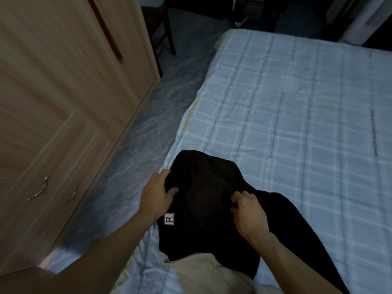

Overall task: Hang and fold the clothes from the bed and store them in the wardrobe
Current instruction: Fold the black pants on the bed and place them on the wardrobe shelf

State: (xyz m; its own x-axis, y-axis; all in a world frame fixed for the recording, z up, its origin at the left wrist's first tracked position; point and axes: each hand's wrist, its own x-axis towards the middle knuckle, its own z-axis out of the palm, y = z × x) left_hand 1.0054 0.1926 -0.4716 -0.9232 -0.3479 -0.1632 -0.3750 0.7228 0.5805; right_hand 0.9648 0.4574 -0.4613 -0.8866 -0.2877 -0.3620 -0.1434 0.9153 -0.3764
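I see my left hand [157,193] and right hand [249,211] both grasping the black garment [203,198] over the checked bedsheet [297,124].

garment [203,198] on bed [297,102] near edge | wardrobe [63,92] left

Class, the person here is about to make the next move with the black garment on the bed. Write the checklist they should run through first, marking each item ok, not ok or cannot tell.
1. Left hand grips the black garment: ok.
2. Right hand pinches the same garment: ok.
3. Garment spread flat for folding: not ok, it is bunched between the hands.
4. Bare bed sheet beside it to spread on: ok.
5. Wardrobe open for storing: not ok, the doors in view are closed.
6. Hanger within reach: cannot tell, none in view.
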